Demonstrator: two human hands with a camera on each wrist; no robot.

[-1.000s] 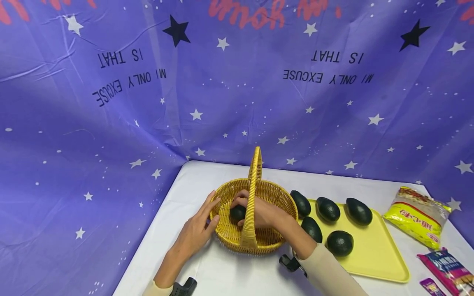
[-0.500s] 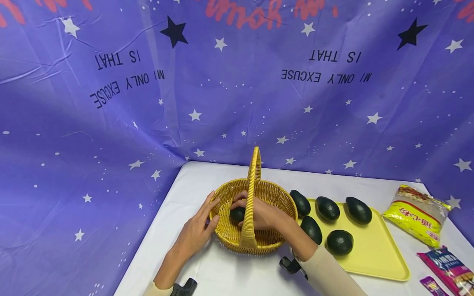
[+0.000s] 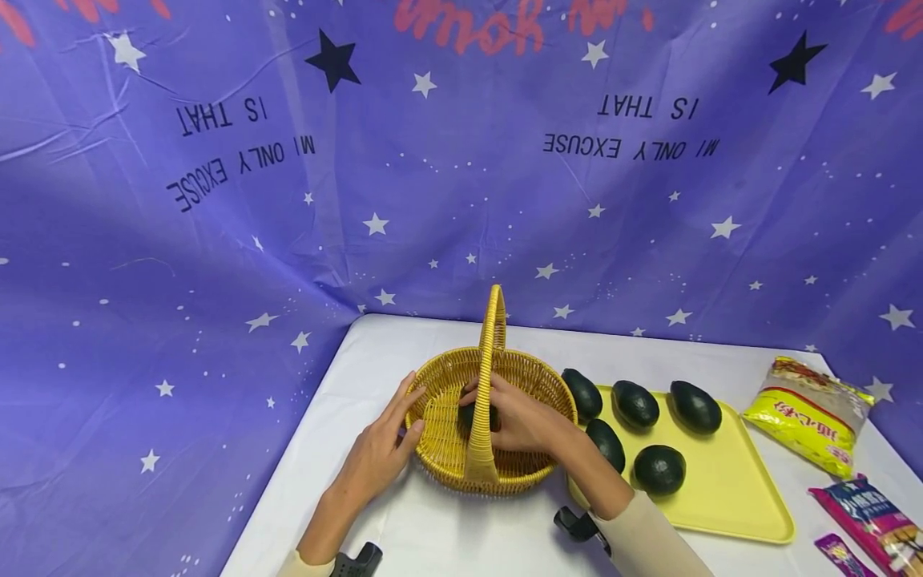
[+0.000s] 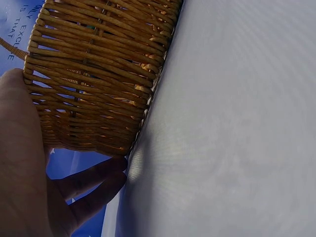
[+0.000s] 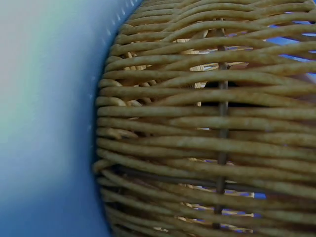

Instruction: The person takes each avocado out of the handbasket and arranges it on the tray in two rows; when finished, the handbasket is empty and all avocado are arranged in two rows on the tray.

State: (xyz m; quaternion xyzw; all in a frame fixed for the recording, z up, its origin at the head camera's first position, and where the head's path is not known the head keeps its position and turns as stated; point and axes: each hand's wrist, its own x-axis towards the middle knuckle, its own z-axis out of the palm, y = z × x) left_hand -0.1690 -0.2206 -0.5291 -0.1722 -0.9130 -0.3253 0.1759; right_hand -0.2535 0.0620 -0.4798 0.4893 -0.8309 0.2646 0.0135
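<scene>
A yellow wicker basket (image 3: pixel 449 474) with a tall arched handle (image 3: pixel 487 401) stands on the white table. My right hand (image 3: pixel 522 418) reaches into it from the right, under the handle, and grips a dark green avocado (image 3: pixel 467 415) low inside. The handle covers part of the fruit and fingers. My left hand (image 3: pixel 378 455) rests against the basket's left side, fingers extended along the rim. In the left wrist view that hand (image 4: pixel 22 158) lies beside the woven wall (image 4: pixel 98 74), two fingertips down at its base. Only basket weave (image 5: pixel 163 128) fills the right wrist view; the hand's grip is hidden there.
Right of the basket lies a yellow tray (image 3: pixel 728 497) with several avocados (image 3: pixel 659 470) on and at its left side. Farther right are a yellow food bag (image 3: pixel 808 421), a pink and blue packet (image 3: pixel 868 517) and a small purple packet (image 3: pixel 840 554). A purple star-printed cloth (image 3: pixel 461 160) hangs behind.
My right hand has shifted right inside the basket with the avocado, which now sits behind the handle. My left hand has stayed at the rim; the head view has shifted slightly.
</scene>
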